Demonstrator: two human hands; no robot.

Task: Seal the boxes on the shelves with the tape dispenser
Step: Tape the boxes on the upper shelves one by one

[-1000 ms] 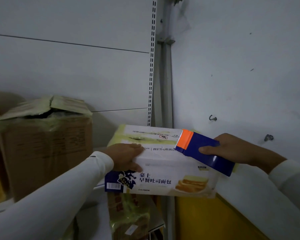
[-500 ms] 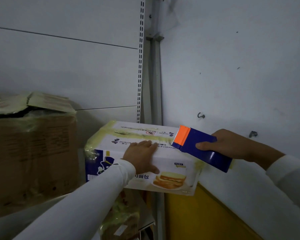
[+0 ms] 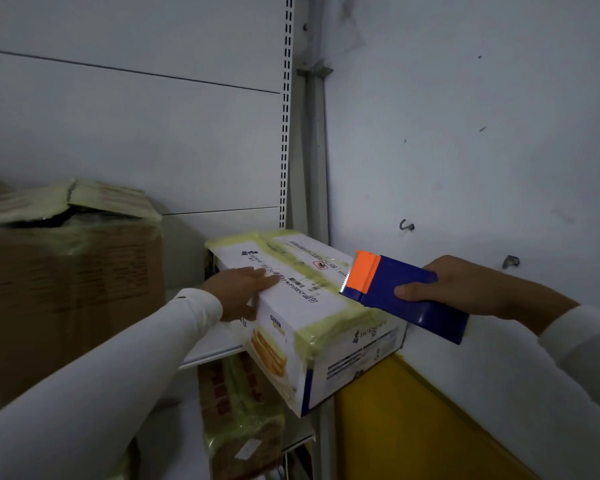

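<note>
A white printed box (image 3: 312,310) with yellowish tape across its top and end sits turned at an angle on the shelf, one corner hanging past the shelf edge. My left hand (image 3: 241,292) lies flat on the box's top left edge, fingers straight, thumb down its side. My right hand (image 3: 461,289) grips a blue tape dispenser (image 3: 404,296) with an orange head; its toothed edge is at the box's top right edge.
A big brown cardboard box (image 3: 70,292) with loose, taped top flaps stands on the shelf to the left. Below the shelf sits another taped brown box (image 3: 243,420). A slotted shelf upright (image 3: 286,133) and white wall stand behind; a yellow panel (image 3: 413,427) is lower right.
The white box has swung round, its near end now pointing toward me and overhanging the shelf. My left hand has slid to its left edge. The dispenser stays at the box's right side.
</note>
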